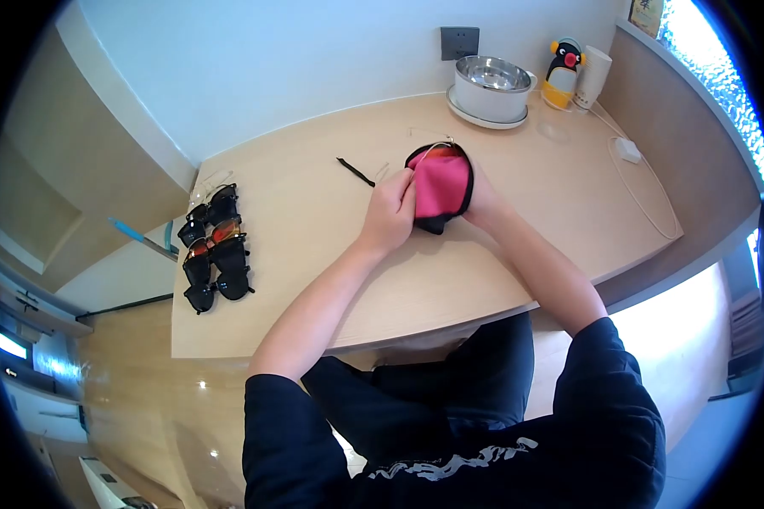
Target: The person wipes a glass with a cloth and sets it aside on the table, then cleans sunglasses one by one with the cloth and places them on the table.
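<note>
Both my hands hold a pink cloth [440,183] with a black edge, above the middle of the desk. My left hand [391,206] is closed on its left side, thumb on top. My right hand [482,195] grips the right side; most of its fingers are hidden behind the cloth. Thin-framed glasses [446,144] with an orange-tinted lens show at the cloth's top edge. A black strap [356,171] lies on the desk to the left of my left hand, with a thin clear or metal piece beside it.
Several pairs of glasses [221,246] lie in a row at the desk's left edge. At the back right stand a white bowl [491,95] on a plate, a penguin figure [562,73] and a white cup [593,76]. A white cable [617,180] runs along the right side.
</note>
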Demonstrator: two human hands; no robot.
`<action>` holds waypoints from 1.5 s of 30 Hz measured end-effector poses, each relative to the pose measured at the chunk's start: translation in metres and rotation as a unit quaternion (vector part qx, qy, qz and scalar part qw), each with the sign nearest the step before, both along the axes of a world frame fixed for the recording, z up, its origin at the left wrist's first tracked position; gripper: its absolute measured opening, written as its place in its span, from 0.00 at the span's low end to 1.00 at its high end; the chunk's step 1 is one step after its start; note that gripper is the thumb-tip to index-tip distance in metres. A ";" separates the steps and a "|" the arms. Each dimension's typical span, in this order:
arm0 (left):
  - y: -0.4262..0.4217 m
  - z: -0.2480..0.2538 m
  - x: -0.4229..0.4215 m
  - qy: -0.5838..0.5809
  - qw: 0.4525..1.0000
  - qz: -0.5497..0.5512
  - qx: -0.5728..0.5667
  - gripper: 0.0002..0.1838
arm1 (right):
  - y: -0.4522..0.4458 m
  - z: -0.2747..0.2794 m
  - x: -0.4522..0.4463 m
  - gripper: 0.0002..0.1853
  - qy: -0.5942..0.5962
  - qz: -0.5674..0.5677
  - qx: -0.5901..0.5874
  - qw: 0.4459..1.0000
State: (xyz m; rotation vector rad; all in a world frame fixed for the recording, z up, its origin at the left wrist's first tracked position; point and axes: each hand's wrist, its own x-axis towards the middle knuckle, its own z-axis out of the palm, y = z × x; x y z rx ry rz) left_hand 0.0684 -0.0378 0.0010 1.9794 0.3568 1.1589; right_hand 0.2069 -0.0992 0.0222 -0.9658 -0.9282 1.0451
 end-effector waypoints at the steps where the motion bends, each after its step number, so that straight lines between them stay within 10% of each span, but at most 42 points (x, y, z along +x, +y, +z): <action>1: 0.003 0.001 0.000 -0.042 0.997 0.017 0.055 0.07 | -0.001 0.006 -0.005 0.13 -0.029 0.022 0.008 0.999; 9: -0.003 0.014 -0.006 0.054 0.996 0.007 0.073 0.07 | 0.004 -0.003 0.018 0.11 0.130 0.029 0.033 0.991; 17: -0.001 0.008 -0.010 -0.018 0.999 -0.027 0.010 0.08 | 0.006 0.000 0.008 0.11 -0.144 0.022 0.067 0.987; 19: 0.000 0.009 -0.008 -0.029 0.980 -0.103 -0.170 0.09 | 0.002 0.002 0.015 0.12 -0.111 0.010 0.062 0.992; 26: -0.009 0.012 0.005 0.040 0.996 -0.037 -0.073 0.11 | -0.003 0.011 0.016 0.12 0.034 0.044 0.103 0.993; 28: -0.015 0.016 0.007 -0.099 0.986 -0.055 -0.119 0.12 | 0.002 0.003 0.006 0.13 -0.052 -0.011 0.066 0.996; 35: 0.000 0.015 -0.007 -0.057 0.964 -0.106 -0.239 0.13 | 0.004 0.004 0.024 0.11 -0.140 -0.016 0.017 0.990; 41: -0.011 0.014 -0.001 -0.023 0.988 -0.065 -0.138 0.12 | 0.003 0.007 0.019 0.14 0.126 -0.026 0.008 0.992; 45: -0.001 0.016 -0.005 -0.076 0.971 -0.086 -0.208 0.12 | -0.001 0.009 -0.005 0.18 -0.020 0.012 0.006 1.000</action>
